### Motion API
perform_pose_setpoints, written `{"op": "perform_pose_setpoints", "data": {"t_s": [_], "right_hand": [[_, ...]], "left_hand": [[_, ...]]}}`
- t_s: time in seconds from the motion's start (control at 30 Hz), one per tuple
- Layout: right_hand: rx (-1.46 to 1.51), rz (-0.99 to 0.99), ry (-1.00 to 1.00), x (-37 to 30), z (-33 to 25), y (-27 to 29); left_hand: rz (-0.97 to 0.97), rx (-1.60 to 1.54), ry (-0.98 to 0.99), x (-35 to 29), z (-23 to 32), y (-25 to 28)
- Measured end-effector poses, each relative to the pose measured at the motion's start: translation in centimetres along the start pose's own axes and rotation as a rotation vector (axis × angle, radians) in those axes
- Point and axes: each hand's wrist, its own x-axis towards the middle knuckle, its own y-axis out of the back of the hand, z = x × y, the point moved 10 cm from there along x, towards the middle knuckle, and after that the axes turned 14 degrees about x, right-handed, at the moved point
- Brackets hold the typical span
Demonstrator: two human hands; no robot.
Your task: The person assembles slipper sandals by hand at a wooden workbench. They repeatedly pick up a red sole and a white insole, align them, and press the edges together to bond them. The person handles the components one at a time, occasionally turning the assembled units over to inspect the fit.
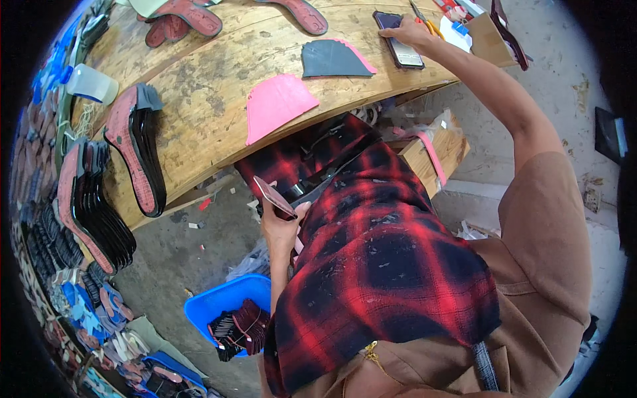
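On the wooden table's far right side lies a smartphone with a lit screen. My right hand reaches over it, a finger stretched out onto the screen. Beside that hand are yellow-orange handled scissors. Low by my lap, my left hand is closed round a thin flat piece with a pinkish face and dark edge; its kind is unclear. Two cut sheet pieces, one pink and one dark grey with a pink edge, lie on the table between my hands.
Stacks of black-edged, red-faced soles stand at the table's left edge, near a translucent bottle. More soles lie at the back. Below, a blue bin holds dark red bundled pieces. A cardboard box sits at the right corner.
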Motion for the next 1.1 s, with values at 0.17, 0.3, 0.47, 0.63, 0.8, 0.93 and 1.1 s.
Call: {"op": "perform_pose_setpoints", "data": {"t_s": [0.17,0.3,0.47,0.63,0.8,0.93,1.1], "right_hand": [[-0.012,0.011,0.01,0.5,1.1,-0.1],[-0.095,0.016,0.0,-0.2,-0.4,-0.1],[-0.089,0.004,0.003,-1.2,-1.2,0.3],[-0.076,0.036,0.014,-0.7,-0.7,0.2],[-0.005,-0.026,0.087,-0.4,-1.1,0.2],[0.147,0.135,0.191,-0.1,0.8,4.6],[0.328,0.234,0.173,-4.6,3.9,6.8]], "left_hand": [[0.018,-0.026,-0.044,0.1,-0.1,-0.1],[0.026,-0.023,-0.042,0.1,-0.3,-0.1],[0.016,-0.012,-0.039,0.1,-0.5,-0.2],[0.001,-0.022,-0.021,0.1,-0.3,-0.1],[0.047,-0.028,-0.045,0.0,-0.5,0.1],[0.104,-0.017,-0.09,0.0,-0.8,0.3],[0.107,0.065,-0.073,-0.1,0.5,0.4]]}}
